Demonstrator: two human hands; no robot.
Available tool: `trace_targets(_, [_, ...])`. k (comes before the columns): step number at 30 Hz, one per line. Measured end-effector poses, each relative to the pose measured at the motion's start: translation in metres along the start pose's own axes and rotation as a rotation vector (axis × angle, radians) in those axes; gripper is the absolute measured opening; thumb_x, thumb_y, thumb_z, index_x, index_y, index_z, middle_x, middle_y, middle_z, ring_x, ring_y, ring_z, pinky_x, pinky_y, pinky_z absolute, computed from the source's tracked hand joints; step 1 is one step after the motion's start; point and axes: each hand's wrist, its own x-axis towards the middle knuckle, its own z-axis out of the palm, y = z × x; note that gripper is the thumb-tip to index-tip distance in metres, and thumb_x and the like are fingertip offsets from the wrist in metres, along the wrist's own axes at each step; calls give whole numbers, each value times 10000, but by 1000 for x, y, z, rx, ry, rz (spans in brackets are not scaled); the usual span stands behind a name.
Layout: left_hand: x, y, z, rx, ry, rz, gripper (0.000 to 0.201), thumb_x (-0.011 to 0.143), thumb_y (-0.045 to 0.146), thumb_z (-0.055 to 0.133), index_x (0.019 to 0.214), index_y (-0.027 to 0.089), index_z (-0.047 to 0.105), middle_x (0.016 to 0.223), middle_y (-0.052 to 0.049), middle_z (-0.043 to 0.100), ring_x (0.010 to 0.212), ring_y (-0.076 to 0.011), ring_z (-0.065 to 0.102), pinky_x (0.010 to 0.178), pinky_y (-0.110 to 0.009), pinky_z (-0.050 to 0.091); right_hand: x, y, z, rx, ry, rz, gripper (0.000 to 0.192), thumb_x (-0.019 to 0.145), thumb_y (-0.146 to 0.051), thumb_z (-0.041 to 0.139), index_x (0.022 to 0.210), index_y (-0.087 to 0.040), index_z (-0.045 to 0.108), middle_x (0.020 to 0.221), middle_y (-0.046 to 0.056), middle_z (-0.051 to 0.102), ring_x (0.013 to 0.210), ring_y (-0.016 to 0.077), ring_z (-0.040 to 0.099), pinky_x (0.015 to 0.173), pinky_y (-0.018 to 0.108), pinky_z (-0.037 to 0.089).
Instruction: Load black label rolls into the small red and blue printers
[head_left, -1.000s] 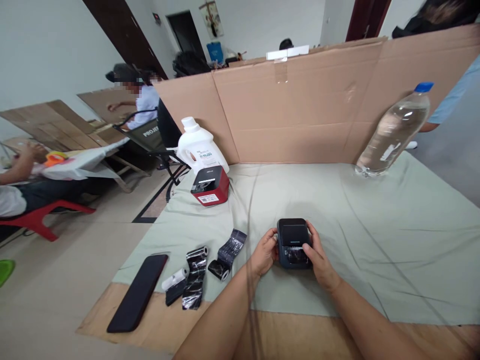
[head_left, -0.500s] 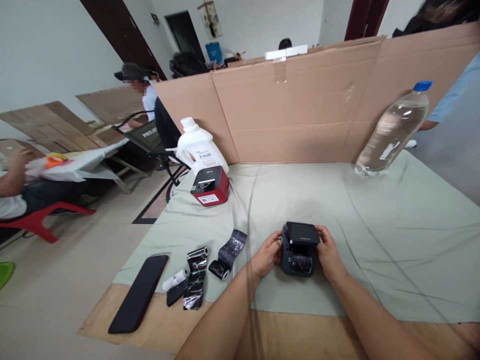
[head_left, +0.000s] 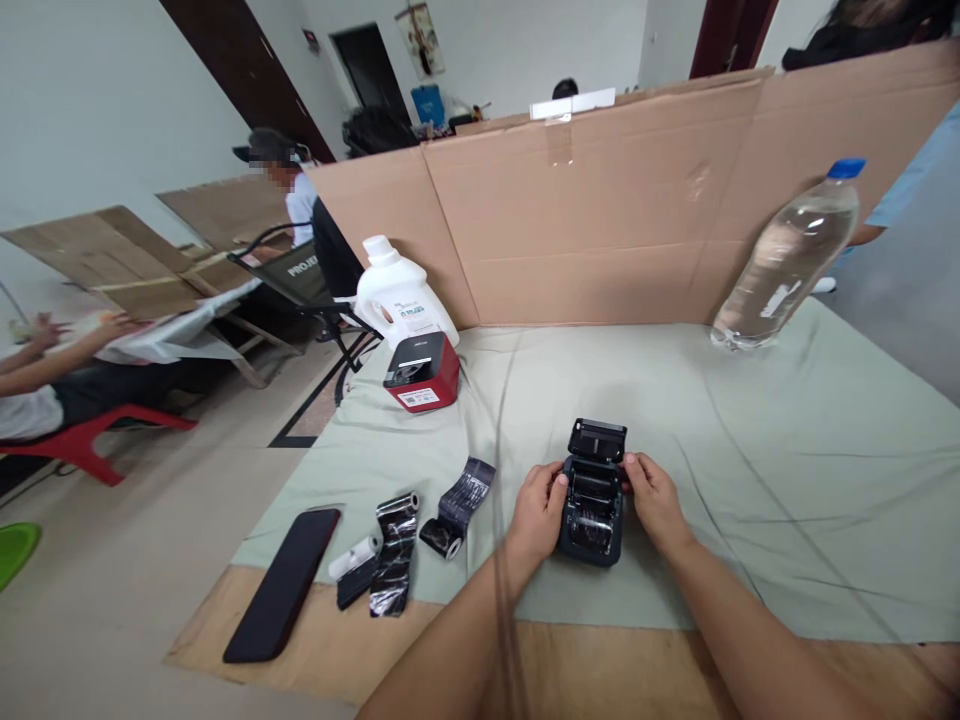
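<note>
A small black label printer (head_left: 592, 500) sits on the green cloth (head_left: 750, 430) with its lid flipped fully open toward the far side. My left hand (head_left: 536, 510) grips its left side. My right hand (head_left: 652, 495) holds its right side near the hinge. The paper bay inside is dark; I cannot tell whether it holds a roll. Left of my hands lie two black ribbon rolls, one (head_left: 454, 515) partly unrolled and one (head_left: 394, 555) crumpled, plus a small white paper roll (head_left: 352, 558).
A black phone (head_left: 283, 585) lies at the table's left front. A red-and-black printer (head_left: 421, 372) and a white jug (head_left: 397, 290) stand at the back left, a water bottle (head_left: 787, 260) at the back right, a cardboard wall (head_left: 600, 220) behind. Other people sit at the left.
The printer's lid went from shut to fully open and tipped back. Both my hands stayed at its sides, and the printer shifted slightly to the right.
</note>
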Motion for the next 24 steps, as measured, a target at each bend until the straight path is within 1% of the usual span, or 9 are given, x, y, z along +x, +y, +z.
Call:
trace_targets(4, [0,4,-6,165,42,98,294,906,406,493,996,219,701,966,-94,628,968,-258,566,908,-395,420,1,5,2,-94,-60,-23,466,863,-627,439,796,-207,628,719,22,636,669,191,576,637,303,463])
trace_targets(6, [-1,8,-9,184,12,183,274,881,400,541,1020,216,688,996,-103,618,1013,-270,540,935,-414,408,2,9,2,-101,-59,-42,467,870,-610,435,893,-199,656,828,49,678,728,201,599,673,317,483])
trace_targets(8, [-3,12,-10,203,-99,299,363,794,421,660,1093,216,664,1085,-116,598,1100,-299,492,988,-450,378,2,12,2,-105,-39,-56,468,867,-601,448,947,-189,658,902,69,690,768,207,610,697,327,497])
trace_targets(10, [-5,16,-11,224,-244,384,582,654,458,784,1168,228,636,1191,-127,554,1186,-337,432,1040,-491,336,3,14,3,-106,-27,-57,470,862,-600,460,956,-183,653,916,78,689,781,210,613,701,333,503])
trace_targets(12, [-7,17,-9,255,-326,412,730,548,480,846,1203,247,624,1244,-130,520,1236,-368,385,1065,-524,304,3,15,3,-96,-30,-52,471,861,-603,463,954,-180,646,907,77,684,779,208,611,703,336,506])
trace_targets(13, [-7,17,-9,276,-337,414,725,539,476,853,1194,255,632,1241,-127,521,1244,-373,376,1067,-533,298,3,15,3,-88,-33,-50,473,862,-606,462,953,-179,643,903,76,680,775,205,609,703,336,507])
trace_targets(19, [-4,11,-5,328,-175,472,132,807,288,682,921,248,736,1013,-95,628,1072,-274,495,955,-445,414,2,15,4,-49,-31,-30,492,882,-613,422,973,-175,627,923,78,661,802,201,604,712,337,517])
trace_targets(21, [-4,9,-5,306,-109,486,113,839,258,652,903,243,744,929,-87,649,977,-243,536,878,-402,457,1,16,5,-55,-26,-45,474,892,-597,419,990,-176,614,924,78,656,809,201,604,719,345,520])
trace_targets(24, [-6,7,-3,292,-62,526,127,867,232,626,918,223,742,848,-67,679,849,-197,580,774,-343,494,-2,16,5,-106,22,-162,408,904,-542,438,1004,-182,600,989,96,641,889,218,604,771,376,524])
